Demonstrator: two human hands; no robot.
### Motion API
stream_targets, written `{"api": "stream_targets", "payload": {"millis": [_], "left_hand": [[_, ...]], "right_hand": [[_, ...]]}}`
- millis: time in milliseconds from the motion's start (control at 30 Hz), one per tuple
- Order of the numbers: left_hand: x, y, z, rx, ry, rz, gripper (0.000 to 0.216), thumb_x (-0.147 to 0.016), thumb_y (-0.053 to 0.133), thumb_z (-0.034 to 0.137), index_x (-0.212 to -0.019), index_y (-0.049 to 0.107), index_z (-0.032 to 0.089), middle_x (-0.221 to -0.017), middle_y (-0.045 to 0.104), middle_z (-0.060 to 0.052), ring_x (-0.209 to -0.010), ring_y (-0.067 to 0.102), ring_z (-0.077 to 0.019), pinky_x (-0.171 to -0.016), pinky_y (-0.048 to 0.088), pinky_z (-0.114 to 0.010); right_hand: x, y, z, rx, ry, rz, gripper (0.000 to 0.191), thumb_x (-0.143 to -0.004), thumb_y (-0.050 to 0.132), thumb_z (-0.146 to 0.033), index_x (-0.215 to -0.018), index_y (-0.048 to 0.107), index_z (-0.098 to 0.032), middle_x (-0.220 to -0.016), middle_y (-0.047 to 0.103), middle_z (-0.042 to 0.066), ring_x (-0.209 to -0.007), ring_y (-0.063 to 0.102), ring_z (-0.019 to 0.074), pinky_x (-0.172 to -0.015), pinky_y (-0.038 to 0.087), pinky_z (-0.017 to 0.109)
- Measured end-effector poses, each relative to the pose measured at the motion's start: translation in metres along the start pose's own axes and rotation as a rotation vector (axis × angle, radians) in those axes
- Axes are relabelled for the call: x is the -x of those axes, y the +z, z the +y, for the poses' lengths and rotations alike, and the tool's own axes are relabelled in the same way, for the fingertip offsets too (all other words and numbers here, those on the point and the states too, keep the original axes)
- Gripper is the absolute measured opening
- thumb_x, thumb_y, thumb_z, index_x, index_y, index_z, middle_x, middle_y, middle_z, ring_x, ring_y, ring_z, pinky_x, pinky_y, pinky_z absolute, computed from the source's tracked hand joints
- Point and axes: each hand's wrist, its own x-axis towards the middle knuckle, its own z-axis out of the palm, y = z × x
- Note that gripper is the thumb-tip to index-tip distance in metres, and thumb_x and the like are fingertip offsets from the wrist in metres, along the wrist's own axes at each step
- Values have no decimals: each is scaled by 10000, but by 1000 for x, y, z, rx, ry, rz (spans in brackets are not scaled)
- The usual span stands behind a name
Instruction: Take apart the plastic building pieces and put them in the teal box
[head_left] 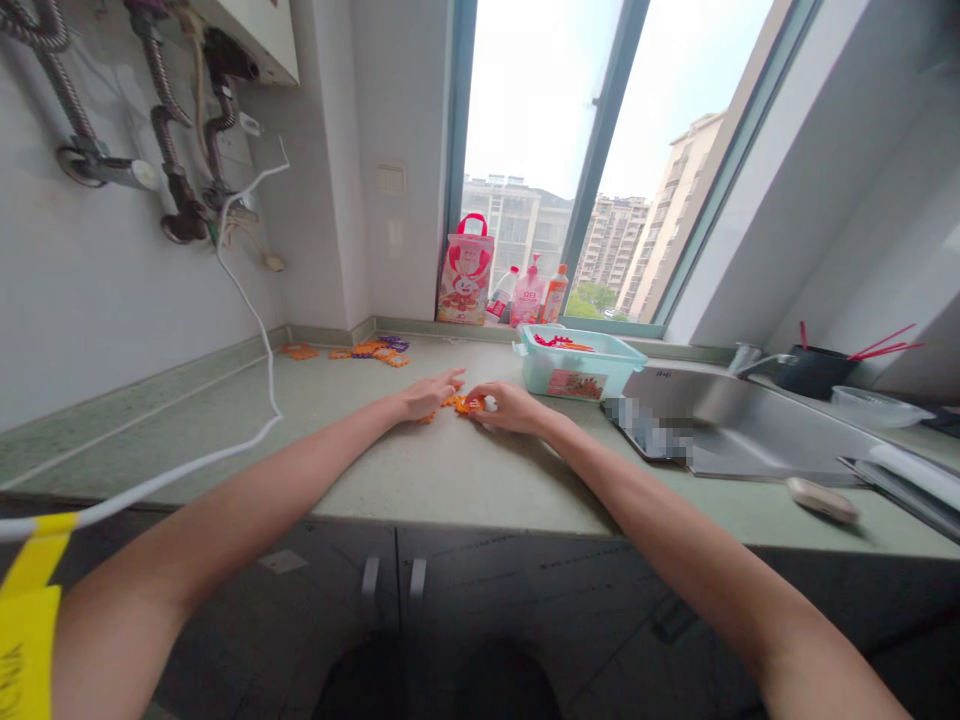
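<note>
Over the middle of the counter (360, 460), my left hand (426, 396) is bent down on a small orange toothed plastic piece (427, 418), its index finger stretched out to the right. Part of that piece is hidden under the palm. Just to the right, my right hand (510, 408) pinches another orange toothed piece (469, 405) between thumb and fingers, low against the counter. A small white bit (490, 403) shows by the right fingers; its kind is unclear. The two hands nearly meet, and the orange pieces lie close together between them.
Orange and purple pieces (379, 348) lie along the back wall. A light teal tub (585, 372) with red and orange pieces stands behind my right hand. To the right are a steel sink (739, 425) and a beige oval object (821, 498). A white cable (251, 440) crosses at left.
</note>
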Motion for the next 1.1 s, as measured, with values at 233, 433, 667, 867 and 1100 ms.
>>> {"api": "stream_targets", "payload": {"millis": [233,433,667,867,1100], "left_hand": [[1,-4,1,-35,-26,0,719,-1012,335,421,-1692,268,196,-1618,549,-88,-1470,535,-254,-1257,374,-411],[1,-6,-5,-44,-24,14,684,-1027,344,442,-1663,341,192,-1602,563,-113,-1467,538,-271,-1246,397,-425],[-1,-4,-7,-74,-2,13,653,-1039,333,510,-1587,468,182,-1625,535,-120,-1483,520,-258,-1245,383,-381],[2,-5,-5,-92,-8,23,680,-1019,374,629,-1511,582,208,-1580,590,-92,-1436,563,-266,-1213,405,-358],[4,-15,-1,-164,68,166,676,-1037,320,663,-1416,685,238,-1513,652,-70,-1468,517,-286,-1263,327,-422]], "right_hand": [[5,-11,-7,93,-79,106,237,-857,785,-279,-1092,801,-255,-1117,794,54,-994,727,227,-957,549,351],[18,-70,6,283,-31,683,276,-951,669,-299,-1211,757,-273,-1329,720,100,-1257,633,300,-1145,481,485],[49,-112,62,485,305,1023,373,-994,563,-399,-1272,717,-205,-1353,689,158,-1256,595,336,-1130,454,552],[53,-103,69,509,509,767,549,-939,589,-699,-982,817,-201,-1271,710,200,-1245,556,418,-1080,418,690],[38,-97,34,534,200,783,276,-1011,582,-389,-1080,811,-253,-1405,671,112,-1348,532,344,-1137,442,564]]}}
